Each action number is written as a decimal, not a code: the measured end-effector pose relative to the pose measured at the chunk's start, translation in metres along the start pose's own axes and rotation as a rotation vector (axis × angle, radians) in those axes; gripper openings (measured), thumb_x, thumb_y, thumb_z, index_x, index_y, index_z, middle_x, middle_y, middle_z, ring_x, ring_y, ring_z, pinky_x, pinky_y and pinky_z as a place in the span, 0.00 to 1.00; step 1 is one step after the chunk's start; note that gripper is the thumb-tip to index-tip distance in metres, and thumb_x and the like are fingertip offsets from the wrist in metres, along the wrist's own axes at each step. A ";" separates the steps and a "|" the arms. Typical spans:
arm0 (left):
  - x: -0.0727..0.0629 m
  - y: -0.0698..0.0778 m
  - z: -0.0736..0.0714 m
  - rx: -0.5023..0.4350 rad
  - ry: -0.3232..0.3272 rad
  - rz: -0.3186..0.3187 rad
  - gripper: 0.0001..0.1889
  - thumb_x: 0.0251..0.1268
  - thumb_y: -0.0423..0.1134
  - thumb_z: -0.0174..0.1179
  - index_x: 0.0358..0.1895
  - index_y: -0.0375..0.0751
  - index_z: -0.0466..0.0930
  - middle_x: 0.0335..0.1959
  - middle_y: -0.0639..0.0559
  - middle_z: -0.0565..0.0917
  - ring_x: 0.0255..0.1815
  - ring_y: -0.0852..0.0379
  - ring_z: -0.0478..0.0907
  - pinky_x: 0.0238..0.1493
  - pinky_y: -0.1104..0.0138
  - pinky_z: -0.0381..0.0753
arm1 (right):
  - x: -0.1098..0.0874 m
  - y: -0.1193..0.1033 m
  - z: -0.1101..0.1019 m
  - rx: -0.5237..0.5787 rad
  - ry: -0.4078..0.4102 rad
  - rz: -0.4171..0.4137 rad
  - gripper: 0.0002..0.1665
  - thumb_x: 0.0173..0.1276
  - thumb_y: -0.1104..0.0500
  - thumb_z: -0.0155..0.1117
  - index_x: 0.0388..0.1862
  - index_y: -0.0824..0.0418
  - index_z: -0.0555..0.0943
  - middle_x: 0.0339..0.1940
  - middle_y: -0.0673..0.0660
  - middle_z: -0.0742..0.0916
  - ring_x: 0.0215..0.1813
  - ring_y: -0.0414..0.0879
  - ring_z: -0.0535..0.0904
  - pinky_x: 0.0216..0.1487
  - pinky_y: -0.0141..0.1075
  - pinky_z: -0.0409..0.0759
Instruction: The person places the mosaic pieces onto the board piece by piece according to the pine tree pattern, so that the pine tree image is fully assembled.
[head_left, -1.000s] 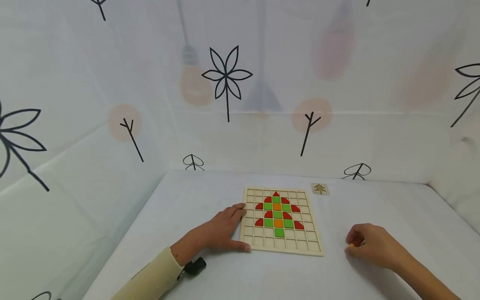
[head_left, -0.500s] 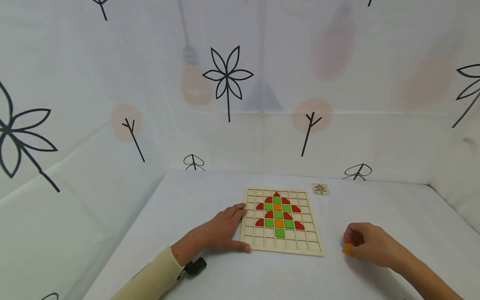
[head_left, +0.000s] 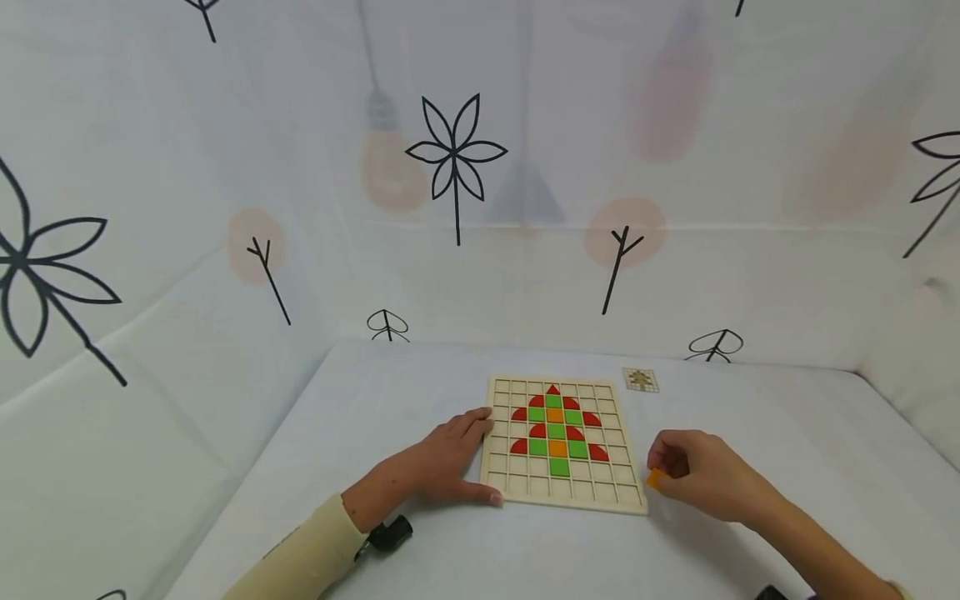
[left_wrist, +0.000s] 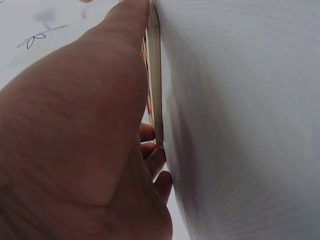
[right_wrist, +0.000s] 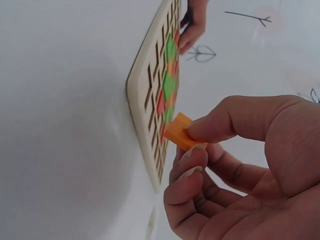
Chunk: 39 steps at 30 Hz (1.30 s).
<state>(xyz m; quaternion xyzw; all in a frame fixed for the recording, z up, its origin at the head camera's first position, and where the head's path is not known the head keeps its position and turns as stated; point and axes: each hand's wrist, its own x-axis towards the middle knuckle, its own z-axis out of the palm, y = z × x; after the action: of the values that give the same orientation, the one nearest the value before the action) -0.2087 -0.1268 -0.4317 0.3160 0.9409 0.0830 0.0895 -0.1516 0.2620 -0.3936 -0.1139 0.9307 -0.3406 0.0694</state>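
A pale wooden grid board (head_left: 517,484) lies flat on the white cloth. On it, red, green and orange tiles form a tree shape. My left hand (head_left: 446,462) rests at the board's left side, fingertips at the edge and thumb at the near left corner. In the left wrist view, fingers (left_wrist: 156,160) touch the board's side. Just right of the board, my right hand (head_left: 701,475) pinches a small orange tile (right_wrist: 179,131) between thumb and fingers, held above the cloth. The palm hides part of the board in the left wrist view.
A small square card (head_left: 641,380) with a tree pattern lies beyond the board's far right corner. White fabric walls (head_left: 525,283) printed with plants enclose the table at the back and sides. A black device (head_left: 390,533) sits at the left wrist.
My right hand has moved left toward the board with the orange tile, which now shows more at the fingertips. The left hand and the board have stayed put.
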 end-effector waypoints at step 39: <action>0.000 -0.002 0.002 0.007 0.012 0.004 0.64 0.56 0.86 0.56 0.86 0.46 0.52 0.88 0.52 0.49 0.85 0.49 0.55 0.83 0.52 0.61 | 0.045 -0.052 0.065 0.048 -0.065 -0.237 0.11 0.65 0.64 0.79 0.35 0.53 0.84 0.30 0.45 0.83 0.33 0.41 0.77 0.33 0.29 0.79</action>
<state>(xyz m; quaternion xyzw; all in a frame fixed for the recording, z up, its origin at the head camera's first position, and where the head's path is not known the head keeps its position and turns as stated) -0.2097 -0.1278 -0.4341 0.3175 0.9411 0.0817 0.0826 -0.1734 0.1713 -0.4114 -0.2322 0.8995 -0.3649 0.0616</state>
